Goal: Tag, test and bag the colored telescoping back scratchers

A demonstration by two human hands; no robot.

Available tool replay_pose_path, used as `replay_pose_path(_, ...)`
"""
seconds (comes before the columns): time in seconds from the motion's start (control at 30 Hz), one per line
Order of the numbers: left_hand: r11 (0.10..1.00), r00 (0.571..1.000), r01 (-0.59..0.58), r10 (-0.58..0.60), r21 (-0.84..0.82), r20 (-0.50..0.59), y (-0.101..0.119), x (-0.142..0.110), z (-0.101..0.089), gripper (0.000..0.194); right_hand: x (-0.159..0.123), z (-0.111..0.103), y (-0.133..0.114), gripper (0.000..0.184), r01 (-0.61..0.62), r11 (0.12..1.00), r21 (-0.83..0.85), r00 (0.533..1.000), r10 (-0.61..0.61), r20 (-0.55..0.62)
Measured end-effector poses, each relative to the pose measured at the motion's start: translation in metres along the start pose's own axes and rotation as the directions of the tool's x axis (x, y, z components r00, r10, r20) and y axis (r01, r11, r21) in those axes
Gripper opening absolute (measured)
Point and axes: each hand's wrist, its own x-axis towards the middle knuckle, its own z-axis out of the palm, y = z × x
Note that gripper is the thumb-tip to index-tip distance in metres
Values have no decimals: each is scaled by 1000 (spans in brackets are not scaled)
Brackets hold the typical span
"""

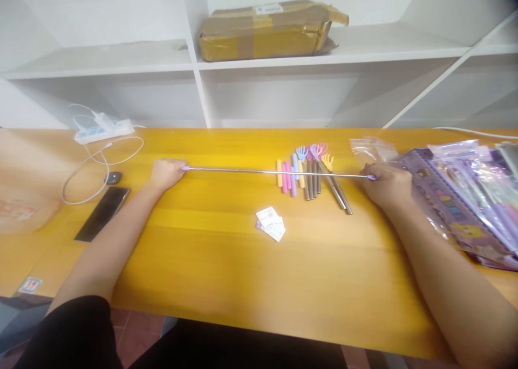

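Note:
A long, thin metal rod, an extended telescopic back scratcher (243,170), stretches level above the table between my two hands. My left hand (167,173) is closed around its left end, where a bit of purple shows. Around the other end, also purple, my right hand (387,184) is wrapped; which end is the claw I cannot tell. Behind the rod lie several collapsed back scratchers (313,183) with blue, pink, purple and yellow claws. Coloured handle sleeves (286,177) are lined up beside them. Nearer to me is a small pile of white cards (271,223).
Clear plastic bags and purple packaging (461,196) crowd the right side. A phone (102,213), a black mouse (113,178) and a white power strip (104,130) with cables are on the left. A taped cardboard box (263,32) sits on the white shelf (376,42) behind.

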Motion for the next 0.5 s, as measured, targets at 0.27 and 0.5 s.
replay_pose_path(0.27, 999, 999, 33, -33, -16, -19, 1, 0, -1, 30, 0, 2, 1, 17, -23, 999, 23, 1000, 22, 5)
replay_pose_path(0.5, 998, 991, 34, -41, -60, -126, 4, -2, -8, 41, 1, 2, 7, 22, -6, 1000, -13, 999, 6, -41)
